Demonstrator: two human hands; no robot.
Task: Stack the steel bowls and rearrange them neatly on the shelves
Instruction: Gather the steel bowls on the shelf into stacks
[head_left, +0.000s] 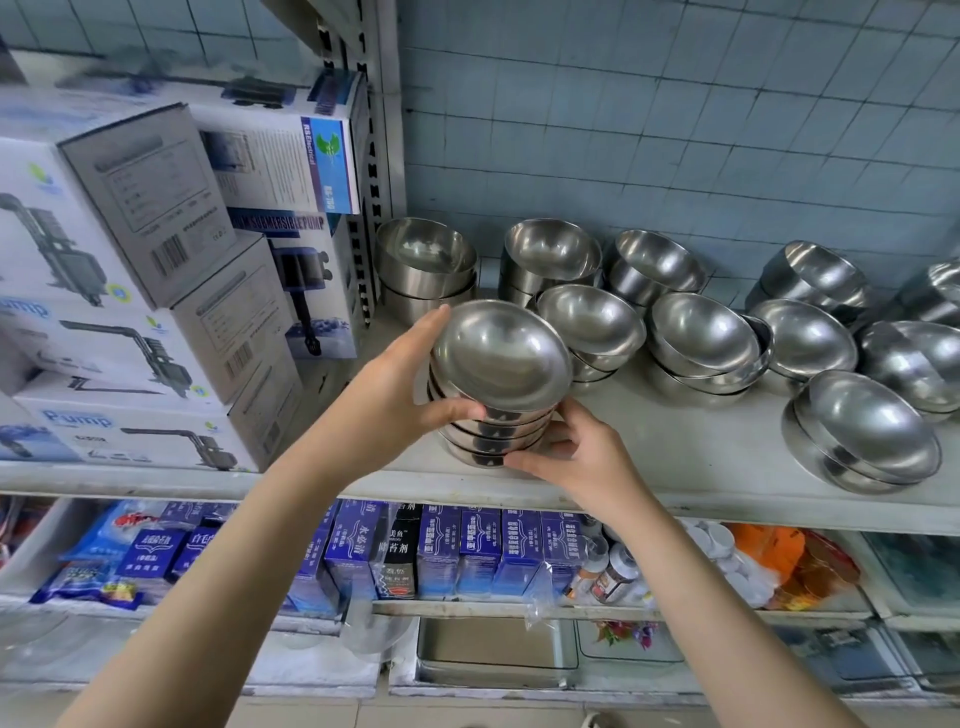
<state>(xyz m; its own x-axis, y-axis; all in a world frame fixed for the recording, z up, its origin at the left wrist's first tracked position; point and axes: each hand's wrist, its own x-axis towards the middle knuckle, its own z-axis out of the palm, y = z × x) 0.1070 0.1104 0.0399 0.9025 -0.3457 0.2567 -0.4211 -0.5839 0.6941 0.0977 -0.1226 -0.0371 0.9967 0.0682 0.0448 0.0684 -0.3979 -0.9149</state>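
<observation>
Now the stack of steel bowls (498, 374) sits tilted at the shelf's (675, 467) front edge. The left hand (395, 395), at its 9 o'clock, curls round the upper bowls, and the right hand (582, 457), at 5 o'clock, grips the lowest. Other bowls (701, 338) spread toward 2 o'clock.

Pump boxes (156, 291) left, bowl piles (701, 343) right.

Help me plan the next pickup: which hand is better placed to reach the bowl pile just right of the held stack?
Right, probably. The right hand holds the stack low on its right, nearest that pile; the left hand grips its left side and would have to cross it.
</observation>
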